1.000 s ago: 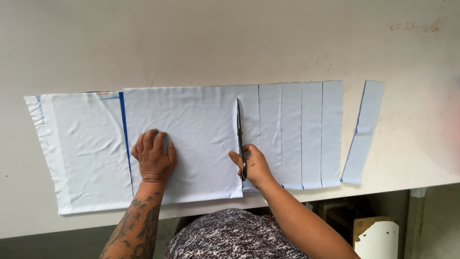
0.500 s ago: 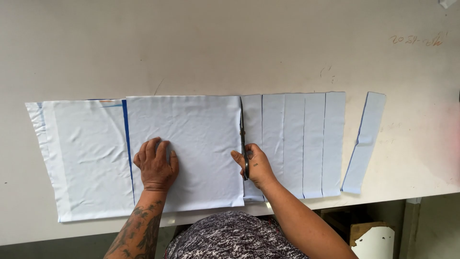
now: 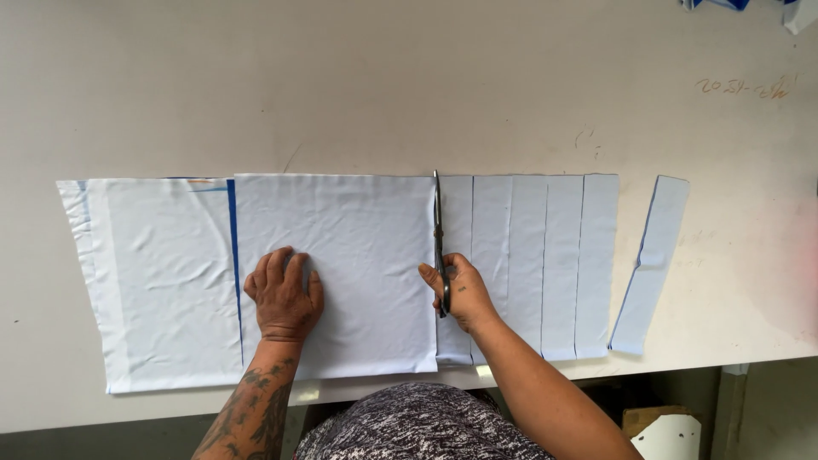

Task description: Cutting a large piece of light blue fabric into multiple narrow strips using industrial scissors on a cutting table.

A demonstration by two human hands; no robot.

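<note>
The right hand (image 3: 460, 294) is closed around the handles of a pair of dark scissors (image 3: 439, 243), whose blades run toward 12 o'clock and reach the far edge of the pale blue fabric (image 3: 358, 255); how far the blades are parted cannot be told from here. The left hand (image 3: 284, 294) lies flat at 9 o'clock of the scissors, fingers (image 3: 277, 262) spread and pressing the fabric onto the pale surface (image 3: 383, 85) — holding nothing. The fabric sits on a larger pale sheet (image 3: 153, 281) that carries a dark blue line (image 3: 232, 238) just left of the hand. At 3 o'clock of the scissors lie cut strips (image 3: 545, 264) side by side, edges touching or nearly so, and well apart from them — further toward 3 o'clock — one tilted single strip (image 3: 652, 264). Nothing lies between the blades and the fabric's far edge. At 2 o'clock the surface bears a faint scribble (image 3: 745, 85), and blue scraps (image 3: 716, 4) show at the top corner.
</note>
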